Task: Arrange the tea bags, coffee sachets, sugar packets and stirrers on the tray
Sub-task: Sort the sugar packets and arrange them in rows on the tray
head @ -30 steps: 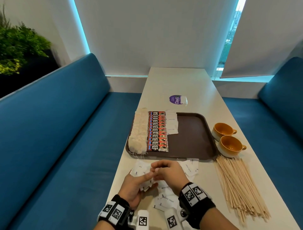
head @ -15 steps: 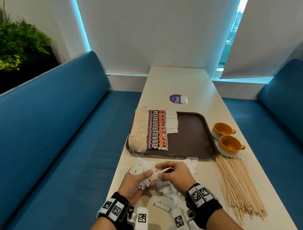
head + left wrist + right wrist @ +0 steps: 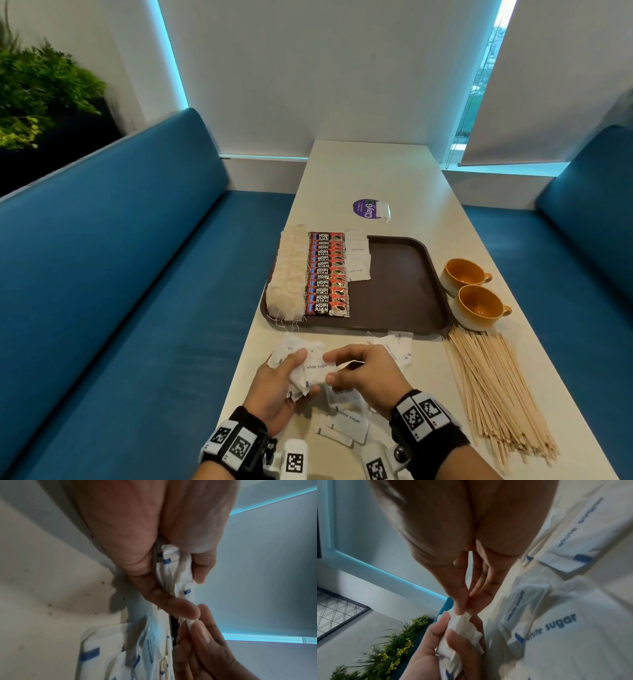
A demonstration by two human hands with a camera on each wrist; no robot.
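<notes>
Head view: the sugar packets (image 3: 310, 371) in hand sit above the near table (image 3: 370, 178) edge, short of the tray (image 3: 404, 284). The left hand (image 3: 277, 394) holds a bunched stack of them, thumb on top and fingers curled beneath. The right hand (image 3: 368, 375) pinches the edge of the top packet between thumb and forefinger; the other fingers curl loosely.

The step in hand appears to be squaring the stack, or drawing off one packet, before placing it. To do it well, the left grip should stay firm on the stack while the right draws one packet only; each packet should then be laid flat, overlapping the sugar row (image 3: 358, 255) begun at the tray's far end.

The left wrist view shows the packet edges (image 3: 173, 574) crumpled between thumb and fingers, so the grip looks tight enough to crease the paper; a lighter hold would probably keep the packets flat. The right wrist view shows the pinch closed on a thin corner (image 3: 464, 615).

More loose packets (image 3: 347, 418) lie on the table under and beside the hands. On the tray, the tea bags (image 3: 289, 274) fill the left column and the coffee sachets (image 3: 328, 274) the next, touching it. The stirrers (image 3: 493, 387) lie in a pile on the table right of the hands, not yet placed. Two cups (image 3: 472, 291) stand just right of the tray.
</notes>
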